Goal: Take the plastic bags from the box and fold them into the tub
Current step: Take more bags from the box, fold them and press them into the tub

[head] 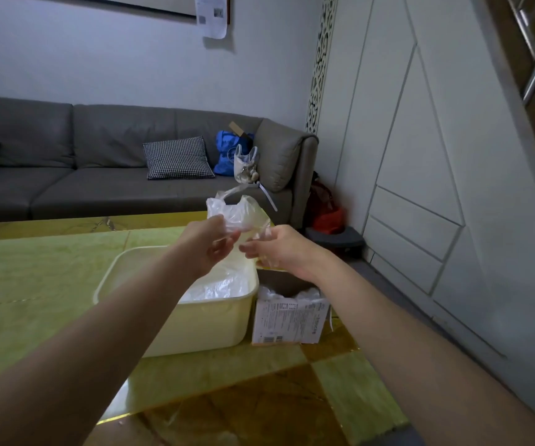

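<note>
A clear plastic bag is held up in the air between both hands, above the far end of the tub. The left hand has its fingers curled round the bag's left side, and the right hand pinches its right side, a fold of film caught under the fingers. The top of the bag stands crumpled above the knuckles.

The tub is pale yellow and sits on the counter, with more clear plastic lying in its right half. Just beside it on the right, touching or nearly so, stands the box, open at the top, with bunched white plastic showing inside. Its near face is white and covered in small printed text and a barcode strip along the bottom, too small to read.

The counter top is green and gold with a glossy sheen. Behind it runs a grey sofa carrying a black-and-white check cushion, a blue bag and a smaller pale bag near the armrest. A printed sheet hangs on the wall above, its writing unreadable. A red bag lies on the floor by the white panelled wall.
</note>
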Tool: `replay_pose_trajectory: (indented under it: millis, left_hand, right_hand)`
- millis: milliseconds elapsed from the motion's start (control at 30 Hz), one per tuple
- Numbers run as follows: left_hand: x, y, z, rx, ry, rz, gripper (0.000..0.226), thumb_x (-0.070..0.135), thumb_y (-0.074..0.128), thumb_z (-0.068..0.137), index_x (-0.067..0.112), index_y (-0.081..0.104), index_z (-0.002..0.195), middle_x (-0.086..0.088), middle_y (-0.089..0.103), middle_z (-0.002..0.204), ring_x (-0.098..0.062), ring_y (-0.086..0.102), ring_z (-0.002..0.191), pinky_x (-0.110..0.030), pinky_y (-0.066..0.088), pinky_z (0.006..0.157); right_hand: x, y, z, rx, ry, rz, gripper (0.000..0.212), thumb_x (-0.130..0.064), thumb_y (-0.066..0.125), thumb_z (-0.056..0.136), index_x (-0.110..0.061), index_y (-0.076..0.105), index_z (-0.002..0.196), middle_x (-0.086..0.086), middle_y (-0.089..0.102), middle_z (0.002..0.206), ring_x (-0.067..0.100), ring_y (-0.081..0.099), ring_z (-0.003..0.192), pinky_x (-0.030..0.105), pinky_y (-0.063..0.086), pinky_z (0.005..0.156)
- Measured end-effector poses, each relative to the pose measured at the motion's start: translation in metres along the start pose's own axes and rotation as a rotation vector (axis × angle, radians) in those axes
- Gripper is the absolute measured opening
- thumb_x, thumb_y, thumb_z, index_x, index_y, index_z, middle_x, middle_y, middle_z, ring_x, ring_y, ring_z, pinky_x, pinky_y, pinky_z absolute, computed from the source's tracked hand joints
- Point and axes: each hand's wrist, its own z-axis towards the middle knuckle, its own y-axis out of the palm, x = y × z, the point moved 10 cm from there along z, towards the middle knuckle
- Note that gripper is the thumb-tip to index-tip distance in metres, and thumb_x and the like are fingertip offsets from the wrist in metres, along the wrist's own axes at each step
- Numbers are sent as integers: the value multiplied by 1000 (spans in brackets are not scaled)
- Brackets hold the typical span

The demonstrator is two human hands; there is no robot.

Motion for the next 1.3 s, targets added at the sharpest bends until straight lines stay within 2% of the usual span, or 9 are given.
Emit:
replay_pose_trajectory:
  millis: [67,267,367,567,733,900,1033,1133,1300]
  left_hand:
    - [3,-9,2,38,5,-129,15,7,44,95,2,49,82,-9,59,75,-5,59,47,-12,47,47]
    - [2,-54,13,124,-23,-52,12,-2,40,91,2,50,96,-7,65,56,-2,52,32,-10,36,30]
    - [3,-63,12,134,-43,77,11,2,43,90,3,53,85,3,55,38,-1,34,23,-9,25,26]
    - [25,-68,13,190,50,86,11,5,45,86,6,53,78,-6,68,90,-4,29,38,-11,26,29]
    - [25,-29,4,84,56,130,20,10,48,87,12,50,67,2,49,54,-5,33,42,-11,26,33]
    - [46,-35,-2,155,212,227,31,33,46,95,11,62,78,2,61,78,-12,48,70,-23,37,59]
    - [55,-42,1,10,239,313,46,38,63,83,15,46,120,2,55,99,-11,61,71,-19,44,45]
    - [39,-29,1,-232,127,432,45,25,69,76,11,54,116,-2,60,88,-2,50,45,-10,38,37]
    - [55,-77,15,-122,101,484,13,16,59,85,9,63,96,1,52,66,-1,36,36,-8,28,30]
  right_hand:
    - [-1,-9,3,110,4,235,3,-7,64,87,-5,63,89,7,65,80,15,62,73,24,51,70]
    - [-1,-51,0,412,-27,658,21,-5,51,94,-7,56,73,9,57,69,18,55,62,29,48,60]
    - [-6,-57,6,427,-61,325,21,-13,56,92,-9,54,71,7,55,68,17,53,62,28,46,59]
    - [-39,-73,-12,687,-186,-395,18,-11,57,90,-6,58,108,10,55,114,19,54,96,24,42,81]
    - [-81,28,-6,151,-418,-547,44,-35,70,82,-10,57,116,3,58,112,12,55,93,20,42,76]
    - [-87,19,8,313,-403,-488,18,-16,57,93,0,64,95,10,66,83,15,62,64,29,55,69]
    - [-86,1,14,453,-345,-337,27,-11,48,97,7,64,86,21,68,85,22,62,64,35,56,63]
    - [-86,22,21,299,-349,-122,22,-14,49,97,3,63,98,17,66,92,27,65,76,39,56,70]
    - [-83,11,28,358,-334,219,13,-13,50,96,-17,61,90,6,64,93,21,63,85,37,57,75]
